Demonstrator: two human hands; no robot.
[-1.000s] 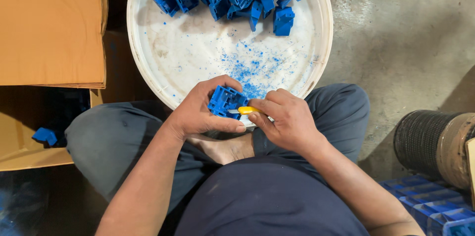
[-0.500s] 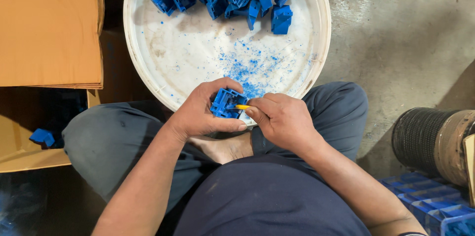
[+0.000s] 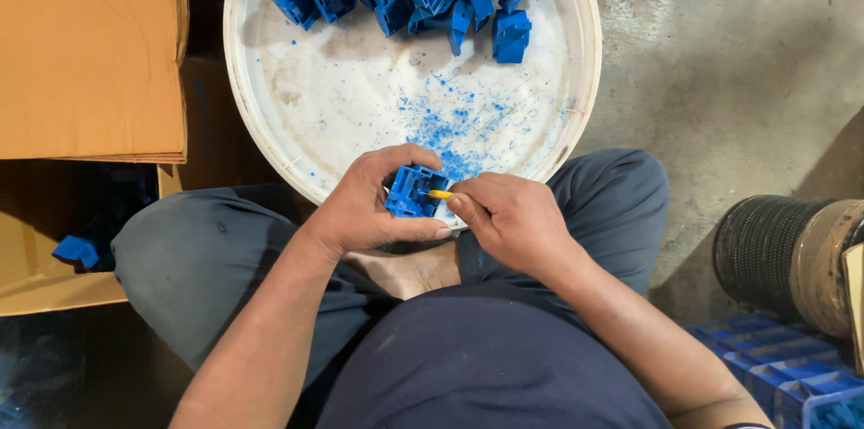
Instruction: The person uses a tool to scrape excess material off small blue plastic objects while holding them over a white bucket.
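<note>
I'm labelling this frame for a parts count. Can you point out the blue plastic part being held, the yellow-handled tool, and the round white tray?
blue plastic part (image 3: 409, 193), head view, on its open face between the left fingers.
yellow-handled tool (image 3: 439, 194), head view, on the exposed yellow handle.
round white tray (image 3: 236, 91), head view, on its left rim.
</note>
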